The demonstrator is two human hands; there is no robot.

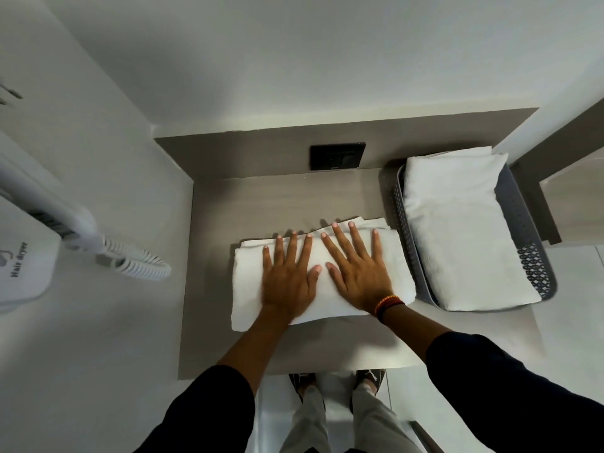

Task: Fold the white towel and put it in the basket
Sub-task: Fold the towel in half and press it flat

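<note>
A white towel lies folded into a thick rectangle on the grey-brown counter. Both hands rest flat on top of it, palms down, fingers spread. My left hand covers the towel's middle left. My right hand covers its middle right, thumbs nearly touching. Neither hand grips anything. To the right stands a grey perforated basket that holds another folded white towel.
A black socket plate sits on the back panel of the counter. A white wall-mounted hair dryer with a coiled cord hangs on the left wall. My shoes show below the counter's front edge.
</note>
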